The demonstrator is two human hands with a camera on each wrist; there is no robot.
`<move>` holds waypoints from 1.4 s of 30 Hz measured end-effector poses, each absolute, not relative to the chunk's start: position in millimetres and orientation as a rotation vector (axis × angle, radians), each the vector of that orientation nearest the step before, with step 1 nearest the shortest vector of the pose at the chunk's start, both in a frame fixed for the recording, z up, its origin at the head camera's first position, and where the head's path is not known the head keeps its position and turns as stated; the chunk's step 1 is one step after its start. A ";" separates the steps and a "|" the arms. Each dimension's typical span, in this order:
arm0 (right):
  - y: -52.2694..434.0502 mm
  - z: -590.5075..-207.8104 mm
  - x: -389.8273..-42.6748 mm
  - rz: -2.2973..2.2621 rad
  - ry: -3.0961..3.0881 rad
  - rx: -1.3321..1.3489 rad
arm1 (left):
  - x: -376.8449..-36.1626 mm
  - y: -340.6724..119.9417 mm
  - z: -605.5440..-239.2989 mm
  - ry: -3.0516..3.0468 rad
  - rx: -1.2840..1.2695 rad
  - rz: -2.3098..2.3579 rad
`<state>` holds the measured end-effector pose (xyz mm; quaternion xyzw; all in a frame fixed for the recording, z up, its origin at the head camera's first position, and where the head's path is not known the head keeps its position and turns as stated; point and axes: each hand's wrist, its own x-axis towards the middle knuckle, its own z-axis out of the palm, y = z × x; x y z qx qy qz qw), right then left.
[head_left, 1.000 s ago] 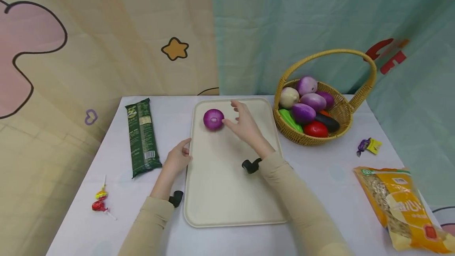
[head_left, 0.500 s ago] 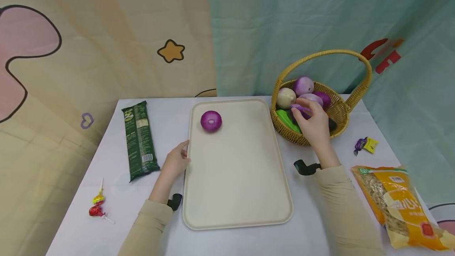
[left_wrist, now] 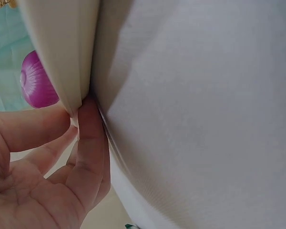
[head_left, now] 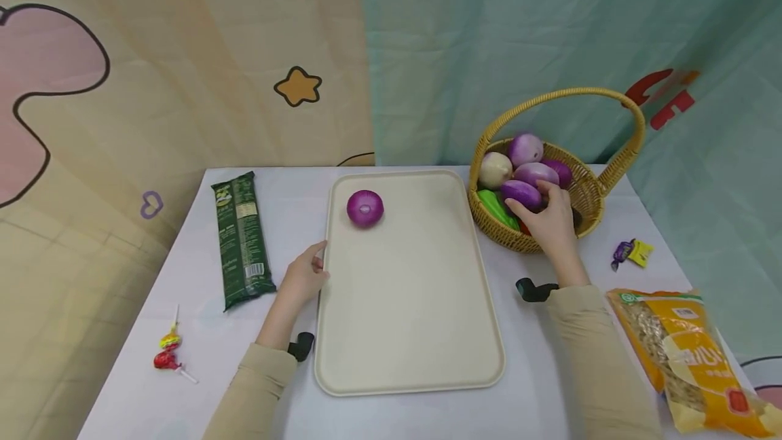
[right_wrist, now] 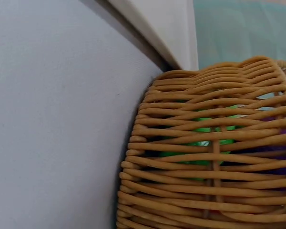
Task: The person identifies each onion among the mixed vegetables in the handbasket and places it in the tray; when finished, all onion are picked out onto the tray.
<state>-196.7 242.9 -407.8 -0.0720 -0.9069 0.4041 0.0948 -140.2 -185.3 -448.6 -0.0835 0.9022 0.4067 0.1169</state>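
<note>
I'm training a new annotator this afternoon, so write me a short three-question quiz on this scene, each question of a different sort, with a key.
1. Multiple choice: What does the left hand pinch?
A) the green packet
B) the edge of the tray
C) a lollipop

2. True or false: The purple onion lies near the tray's far left corner, as the person sees it.

3. Short answer: Which hand is at the mouth of the wicker basket?

Key:
1. B
2. True
3. The right hand
</note>
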 end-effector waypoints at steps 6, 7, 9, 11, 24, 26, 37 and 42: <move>239.0 -416.2 -203.1 1.132 -2.688 -0.220 | -139.1 -185.7 -447.4 2.649 -0.241 1.185; 238.6 -417.6 -203.7 1.123 -2.677 -0.222 | -139.0 -186.2 -447.1 2.649 -0.242 1.184; 238.0 -420.1 -203.9 1.107 -2.653 -0.235 | -139.1 -186.6 -446.4 2.644 -0.242 1.184; 237.8 -421.2 -203.1 1.104 -2.616 -0.240 | -139.1 -187.7 -447.1 2.632 -0.243 1.189; 201.6 -384.3 -174.6 1.353 -2.485 -0.150 | -142.7 -187.8 -447.3 2.610 -0.253 1.185; 185.2 -383.9 -172.7 1.442 -2.493 -0.081 | -141.7 -187.8 -446.8 2.606 -0.261 1.184; 72.9 -426.8 -183.3 1.760 -2.835 0.122 | -141.8 -188.8 -448.5 2.591 -0.292 1.215; 45.6 -441.8 -187.4 1.778 -2.938 0.062 | -142.6 -191.1 -448.5 2.596 -0.285 1.208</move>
